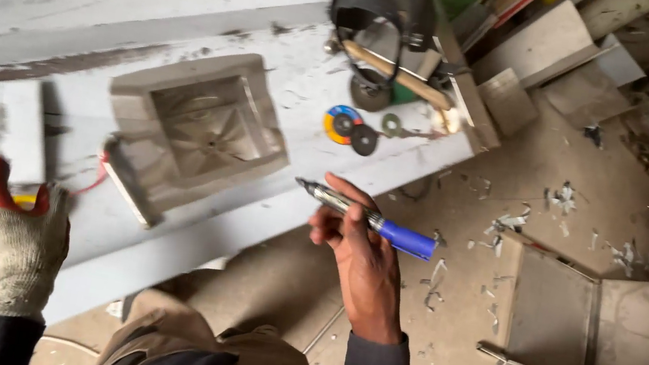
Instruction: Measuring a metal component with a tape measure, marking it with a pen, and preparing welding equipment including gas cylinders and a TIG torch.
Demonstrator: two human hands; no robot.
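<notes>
Head view: my right hand (361, 253), bare, pinches a blue-capped marker (367, 218) between closed fingers, above the floor beside the bench (268, 208). My gloved left hand (20, 243) grips a red-and-yellow tool (4, 191) near the square carved block (198, 132).

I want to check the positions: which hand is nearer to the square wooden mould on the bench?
Left, though only slightly. The gloved left hand is just below-left of the mould, holding a red-and-yellow tool. The bare right hand, holding a marker, is off its lower-right side.
</notes>
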